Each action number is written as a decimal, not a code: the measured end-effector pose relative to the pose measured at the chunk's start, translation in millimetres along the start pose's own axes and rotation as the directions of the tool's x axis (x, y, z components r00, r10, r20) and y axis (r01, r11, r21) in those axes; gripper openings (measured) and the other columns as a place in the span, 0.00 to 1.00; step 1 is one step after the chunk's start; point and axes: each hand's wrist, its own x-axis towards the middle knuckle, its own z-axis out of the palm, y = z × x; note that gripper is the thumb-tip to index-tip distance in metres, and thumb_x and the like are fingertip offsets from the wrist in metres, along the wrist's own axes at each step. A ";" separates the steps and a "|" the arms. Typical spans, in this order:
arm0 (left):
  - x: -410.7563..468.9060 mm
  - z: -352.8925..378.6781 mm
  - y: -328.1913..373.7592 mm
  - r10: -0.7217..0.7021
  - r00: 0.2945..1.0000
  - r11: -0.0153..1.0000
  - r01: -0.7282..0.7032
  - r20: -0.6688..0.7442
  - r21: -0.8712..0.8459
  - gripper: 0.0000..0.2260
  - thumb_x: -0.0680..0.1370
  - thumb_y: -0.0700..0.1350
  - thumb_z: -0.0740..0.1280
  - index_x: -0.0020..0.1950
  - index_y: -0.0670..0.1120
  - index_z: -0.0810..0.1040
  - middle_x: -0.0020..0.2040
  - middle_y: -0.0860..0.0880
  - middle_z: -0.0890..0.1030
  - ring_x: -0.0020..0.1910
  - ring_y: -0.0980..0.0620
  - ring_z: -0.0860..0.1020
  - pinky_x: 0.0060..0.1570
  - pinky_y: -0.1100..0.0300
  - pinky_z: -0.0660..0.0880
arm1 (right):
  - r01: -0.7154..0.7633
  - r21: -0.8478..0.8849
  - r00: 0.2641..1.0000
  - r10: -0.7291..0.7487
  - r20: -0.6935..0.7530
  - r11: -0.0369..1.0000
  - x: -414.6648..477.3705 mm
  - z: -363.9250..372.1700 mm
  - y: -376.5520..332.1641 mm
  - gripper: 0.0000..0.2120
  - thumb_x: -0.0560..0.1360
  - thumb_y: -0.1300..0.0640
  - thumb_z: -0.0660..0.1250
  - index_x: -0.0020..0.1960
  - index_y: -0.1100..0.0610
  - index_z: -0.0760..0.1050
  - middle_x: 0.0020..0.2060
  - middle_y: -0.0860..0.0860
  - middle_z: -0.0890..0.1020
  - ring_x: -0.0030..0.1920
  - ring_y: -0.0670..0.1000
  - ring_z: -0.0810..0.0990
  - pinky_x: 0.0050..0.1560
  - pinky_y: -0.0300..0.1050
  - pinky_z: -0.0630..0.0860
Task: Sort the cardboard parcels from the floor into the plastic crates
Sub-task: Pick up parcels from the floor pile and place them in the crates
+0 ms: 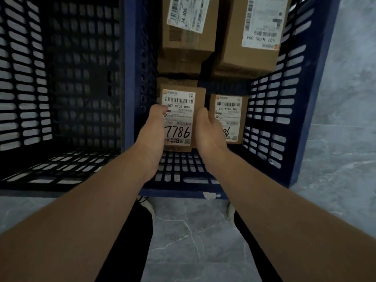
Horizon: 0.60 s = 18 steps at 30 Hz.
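One parcel (pixel 179 119) sits squeezed between the left hand (pixel 152 131) and right hand (pixel 209 131), low in the blue crate (pixel 313 110). Its long side points straight away from them; both are equally near.

On both legs, black long trousers (pixel 130 241) of plain cloth were worn. On the feet, pale off-white shoes (pixel 150 208) were worn, with dark laces (pixel 142 198) seen on the left one. The forearms (pixel 91 210) were left uncovered down to the left hand (pixel 151 135) and the right hand (pixel 209 131), and both hands were bare.
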 end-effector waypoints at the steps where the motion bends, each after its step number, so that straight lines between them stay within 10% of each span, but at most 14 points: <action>1: 3.1 -0.5 -1.0 0.006 1.000 1.000 -0.006 0.003 -0.005 0.22 0.82 0.58 0.56 0.61 0.50 0.85 0.53 0.48 0.88 0.57 0.46 0.84 0.66 0.48 0.76 | 0.005 -0.003 1.000 -0.006 -0.010 1.000 1.4 0.9 1.3 0.31 0.71 0.30 0.50 0.60 0.42 0.81 0.63 0.53 0.83 0.67 0.58 0.78 0.72 0.61 0.74; 8: -18.7 -1.5 7.6 0.057 0.998 0.998 -0.056 0.021 -0.031 0.20 0.83 0.58 0.55 0.60 0.53 0.84 0.51 0.51 0.88 0.55 0.50 0.84 0.64 0.51 0.76 | 0.033 0.007 0.997 -0.032 -0.069 0.999 -30.3 -11.3 -18.6 0.26 0.74 0.37 0.53 0.57 0.51 0.79 0.56 0.54 0.85 0.56 0.56 0.84 0.64 0.63 0.81; 13: -83.7 -6.6 49.7 0.113 0.992 0.993 -0.115 0.057 0.038 0.13 0.86 0.57 0.54 0.45 0.59 0.73 0.28 0.66 0.80 0.26 0.70 0.78 0.27 0.70 0.75 | 0.064 0.096 0.997 -0.061 -0.037 0.993 -89.2 -17.2 -65.7 0.31 0.70 0.34 0.55 0.56 0.56 0.82 0.54 0.57 0.88 0.57 0.61 0.86 0.62 0.66 0.83; 18: -177.6 -18.9 110.1 0.194 0.974 0.977 -0.203 0.120 0.065 0.12 0.86 0.57 0.54 0.49 0.58 0.74 0.24 0.67 0.77 0.23 0.72 0.75 0.21 0.74 0.70 | 0.120 0.141 0.993 -0.116 -0.032 0.983 -168.5 -22.1 -143.3 0.29 0.70 0.33 0.55 0.52 0.53 0.83 0.52 0.57 0.87 0.56 0.61 0.85 0.64 0.67 0.81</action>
